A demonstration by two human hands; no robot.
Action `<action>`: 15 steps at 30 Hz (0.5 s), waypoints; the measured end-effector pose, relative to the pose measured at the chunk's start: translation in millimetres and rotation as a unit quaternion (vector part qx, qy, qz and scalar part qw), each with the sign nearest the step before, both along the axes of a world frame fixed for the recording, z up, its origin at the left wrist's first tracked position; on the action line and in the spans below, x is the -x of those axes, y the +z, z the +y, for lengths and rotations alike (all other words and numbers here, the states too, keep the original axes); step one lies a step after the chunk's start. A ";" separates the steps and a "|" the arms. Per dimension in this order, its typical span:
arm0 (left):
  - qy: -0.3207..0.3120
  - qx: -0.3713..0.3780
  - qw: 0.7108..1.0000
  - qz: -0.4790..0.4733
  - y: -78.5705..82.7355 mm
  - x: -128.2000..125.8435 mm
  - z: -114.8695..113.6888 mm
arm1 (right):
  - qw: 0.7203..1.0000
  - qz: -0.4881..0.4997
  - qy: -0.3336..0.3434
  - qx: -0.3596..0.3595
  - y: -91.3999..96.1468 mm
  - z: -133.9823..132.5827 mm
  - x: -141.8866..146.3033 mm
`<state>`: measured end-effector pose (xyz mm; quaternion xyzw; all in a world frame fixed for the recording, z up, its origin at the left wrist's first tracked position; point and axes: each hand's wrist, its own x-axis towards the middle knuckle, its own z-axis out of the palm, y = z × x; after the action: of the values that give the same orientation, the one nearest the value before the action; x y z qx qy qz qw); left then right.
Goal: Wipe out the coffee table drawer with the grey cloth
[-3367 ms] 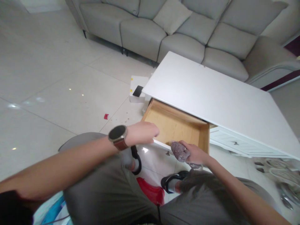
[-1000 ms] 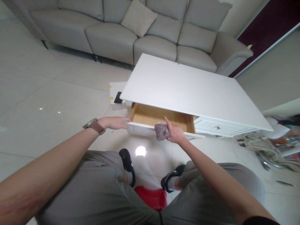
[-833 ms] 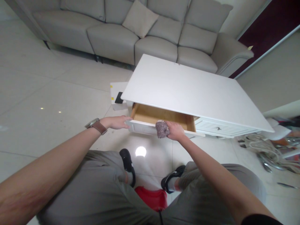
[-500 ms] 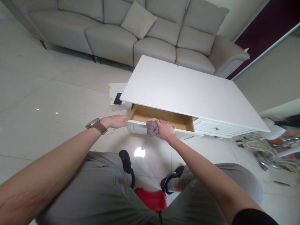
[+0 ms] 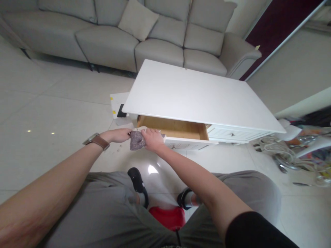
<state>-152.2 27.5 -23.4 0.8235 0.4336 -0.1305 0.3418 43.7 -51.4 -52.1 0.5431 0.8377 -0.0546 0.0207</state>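
A white coffee table [image 5: 196, 94] has its left drawer [image 5: 176, 128] pulled out, showing a bare wooden bottom. My right hand [image 5: 152, 139] is closed on a grey-purple cloth [image 5: 136, 140] and presses it against the left end of the drawer's white front. My left hand [image 5: 117, 135], with a brown-strapped watch [image 5: 96, 139] on the wrist, has its fingers curled at the drawer's left corner, right beside the cloth. My knees and black shoes are below.
A grey sofa [image 5: 116, 34] with a cushion stands behind the table. A white box with a black item [image 5: 117, 108] lies on the floor left of the table. Cables and clutter [image 5: 297, 155] lie at the right. A red object [image 5: 168, 217] sits between my feet.
My right hand has slid the cloth leftward along the drawer front, from its middle to the left corner next to my left hand. The view has shifted slightly.
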 end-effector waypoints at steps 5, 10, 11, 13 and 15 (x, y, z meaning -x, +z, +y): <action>-0.002 0.038 0.999 -0.009 -4.6 3.1 0.0 | 1.000 -0.022 -0.005 -0.020 -5.3 -20.7 -65.4; -0.008 0.036 0.999 -0.014 -14.9 8.2 3.3 | 0.997 -0.047 -0.060 -0.015 -9.6 -56.3 -182.3; -0.011 0.036 0.999 -0.015 -16.1 8.8 4.0 | 0.995 -0.053 -0.080 -0.015 -8.7 -65.9 -209.8; -0.014 0.032 0.999 -0.011 -17.1 9.3 4.9 | 0.991 -0.055 -0.117 -0.022 -5.7 -84.9 -261.6; -0.018 0.028 0.999 -0.007 -16.8 9.3 5.1 | 0.988 -0.059 -0.138 -0.027 -3.0 -99.8 -301.3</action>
<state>-161.5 32.5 -40.3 0.8224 0.4122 -0.1429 0.3652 345.0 -151.3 -55.1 0.6561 0.7532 -0.0020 0.0481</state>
